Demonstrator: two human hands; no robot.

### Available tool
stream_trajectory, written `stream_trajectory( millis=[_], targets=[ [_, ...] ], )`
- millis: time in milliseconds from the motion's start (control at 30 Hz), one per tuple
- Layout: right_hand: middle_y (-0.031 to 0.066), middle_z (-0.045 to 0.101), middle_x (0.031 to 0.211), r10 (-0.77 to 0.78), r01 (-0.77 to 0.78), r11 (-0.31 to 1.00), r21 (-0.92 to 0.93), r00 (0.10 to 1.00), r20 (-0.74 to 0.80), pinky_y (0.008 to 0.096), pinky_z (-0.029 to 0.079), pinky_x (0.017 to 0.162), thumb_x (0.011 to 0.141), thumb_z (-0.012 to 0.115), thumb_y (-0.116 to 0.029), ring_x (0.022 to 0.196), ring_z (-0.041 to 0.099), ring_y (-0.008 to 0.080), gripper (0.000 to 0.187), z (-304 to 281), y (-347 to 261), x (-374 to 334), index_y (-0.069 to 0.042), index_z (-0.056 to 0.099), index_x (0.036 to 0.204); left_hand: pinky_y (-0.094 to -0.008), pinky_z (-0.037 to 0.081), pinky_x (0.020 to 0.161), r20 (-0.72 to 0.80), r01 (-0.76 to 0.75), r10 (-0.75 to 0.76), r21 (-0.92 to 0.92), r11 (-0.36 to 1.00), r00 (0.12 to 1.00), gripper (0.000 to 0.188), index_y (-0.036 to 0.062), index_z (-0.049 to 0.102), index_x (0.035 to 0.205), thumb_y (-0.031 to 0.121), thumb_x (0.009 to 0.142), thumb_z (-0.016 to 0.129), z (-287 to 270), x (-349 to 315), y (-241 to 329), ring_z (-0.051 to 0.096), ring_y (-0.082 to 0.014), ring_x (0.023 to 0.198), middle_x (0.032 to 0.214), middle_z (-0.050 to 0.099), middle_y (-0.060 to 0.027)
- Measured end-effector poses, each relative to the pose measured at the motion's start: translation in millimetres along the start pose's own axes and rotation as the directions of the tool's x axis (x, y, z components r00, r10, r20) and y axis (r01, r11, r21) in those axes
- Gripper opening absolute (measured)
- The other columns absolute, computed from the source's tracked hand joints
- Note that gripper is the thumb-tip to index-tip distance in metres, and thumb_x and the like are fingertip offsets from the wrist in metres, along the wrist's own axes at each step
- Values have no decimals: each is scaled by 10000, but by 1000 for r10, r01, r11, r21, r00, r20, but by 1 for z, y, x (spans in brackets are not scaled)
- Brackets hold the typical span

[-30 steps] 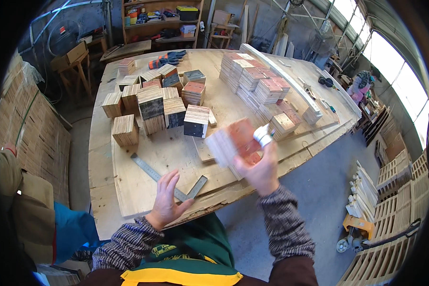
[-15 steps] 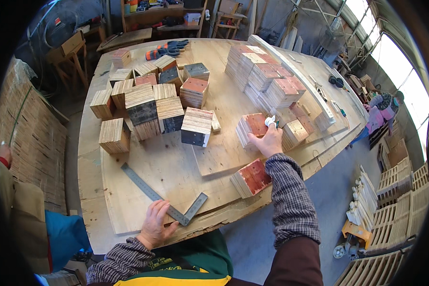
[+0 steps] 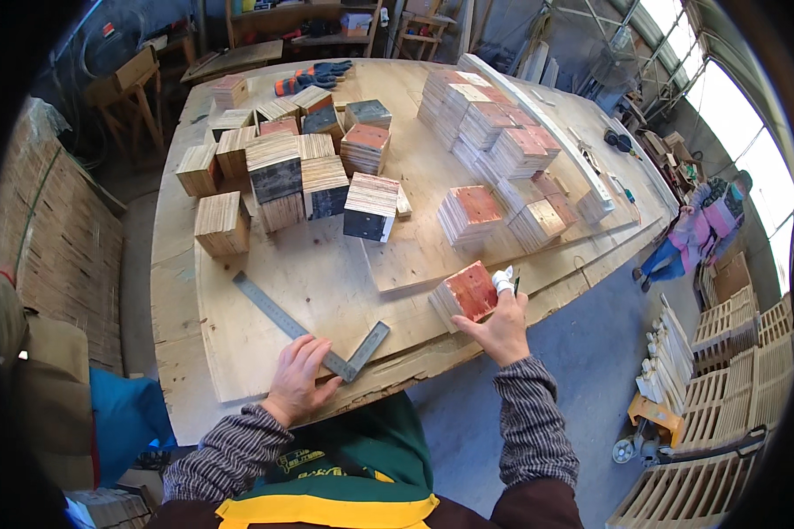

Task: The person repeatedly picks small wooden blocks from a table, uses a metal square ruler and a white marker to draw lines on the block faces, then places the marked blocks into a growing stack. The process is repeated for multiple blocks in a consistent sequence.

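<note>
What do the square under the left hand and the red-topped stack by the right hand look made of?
Square: apparently bare metal, grey and flat with a dull sheen. Red-topped stack: looks like plywood pieces, pale layered edges, reddish-brown coated face, possibly film-faced.

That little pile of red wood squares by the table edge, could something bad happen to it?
Maybe. The small red-topped stack sits near the front edge of the table, and the right hand touches its side, so a push might tip pieces onto the floor. The left hand rests on the metal square, whose corner lies at the splintery table edge; it could slide or the fingers could catch a splinter.
</note>
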State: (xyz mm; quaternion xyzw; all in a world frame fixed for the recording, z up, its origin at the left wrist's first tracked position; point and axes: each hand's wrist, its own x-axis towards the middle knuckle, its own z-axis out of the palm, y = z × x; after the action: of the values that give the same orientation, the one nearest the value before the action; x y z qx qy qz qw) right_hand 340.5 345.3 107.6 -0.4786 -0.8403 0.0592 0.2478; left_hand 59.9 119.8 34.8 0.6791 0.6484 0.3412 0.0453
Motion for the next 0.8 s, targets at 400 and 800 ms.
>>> stream_trajectory(
  millis=[400,800],
  targets=[
    [240,564,1071,118,-134,978,-160,987,-105,456,404,943,632,818,-466,1053,433,396,827,18,-13,-10,106,494,1133,-401,396,931,76,-307,299,319,897,951,349,63,598,1134,133,794,636,1,13,8,561,-233,1014,1054,582,-62],
    [239,584,1039,-124,137,977,166,988,-88,479,401,918,643,821,-426,1003,460,404,787,48,-182,-61,114,518,1128,-426,406,1000,-401,-201,309,289,936,862,296,86,639,1071,45,780,669,-130,35,28,610,-211,932,960,630,-38]
  ],
)
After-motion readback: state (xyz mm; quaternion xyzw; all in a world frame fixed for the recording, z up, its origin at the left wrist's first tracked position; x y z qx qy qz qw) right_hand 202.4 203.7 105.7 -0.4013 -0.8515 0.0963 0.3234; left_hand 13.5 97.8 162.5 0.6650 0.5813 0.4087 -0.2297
